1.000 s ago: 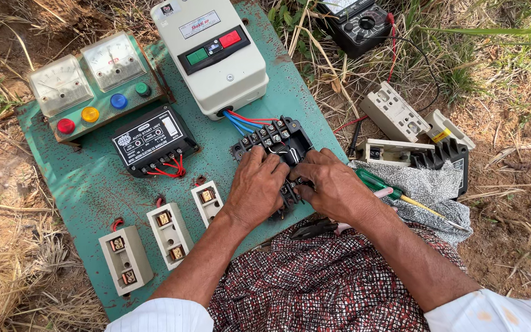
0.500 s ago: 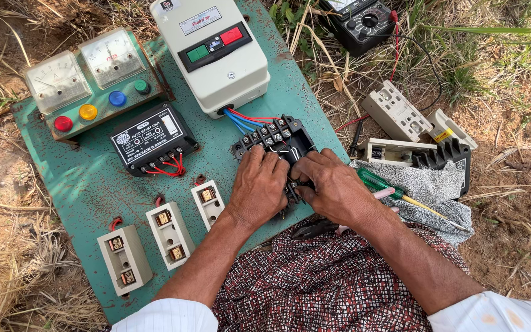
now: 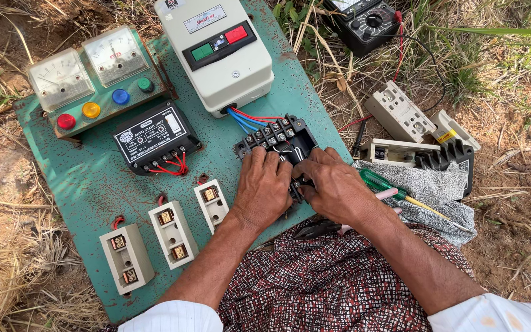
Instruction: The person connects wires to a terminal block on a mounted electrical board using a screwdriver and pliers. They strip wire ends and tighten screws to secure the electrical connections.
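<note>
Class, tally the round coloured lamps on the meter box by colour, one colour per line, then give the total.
Red lamp: 1
Yellow lamp: 1
Blue lamp: 1
Green lamp: 1
Total: 4

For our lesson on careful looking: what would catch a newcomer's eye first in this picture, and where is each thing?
First, the left hand and right hand pressed together on the black terminal block at the middle of the green metal panel. Above them stands a big cream starter box with a green and a red button. At the panel's upper left, two white dial meters sit over coloured round lamps.
</note>
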